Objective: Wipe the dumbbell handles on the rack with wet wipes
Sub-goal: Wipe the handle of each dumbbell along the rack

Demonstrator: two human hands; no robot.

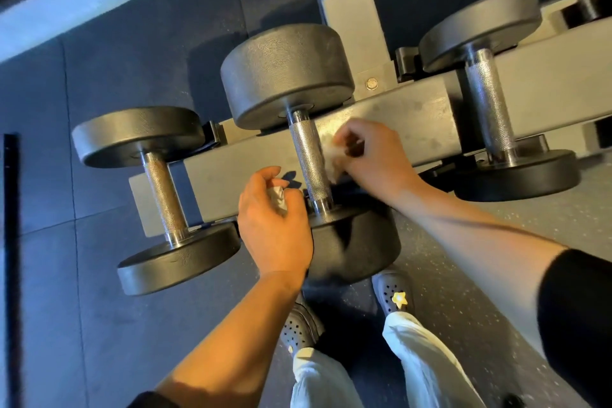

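Two bare arms reach down over two feet in clogs (pixel 394 291). Three dumbbells sit side by side on the grey rack (pixel 381 116). On the left lies one dumbbell (pixel 159 195). Next, the left hand (pixel 275 228) curls round a crumpled wipe (pixel 278 199). The middle dumbbell handle (pixel 309 159) stands between both hands. The right hand (pixel 374 159) pinches a second wet wipe (pixel 331 156) against that handle. One more dumbbell (pixel 490 103) lies far right.

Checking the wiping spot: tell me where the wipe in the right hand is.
In the head view, the wipe sits centre frame, pinched by the right hand against the right side of the middle dumbbell handle.
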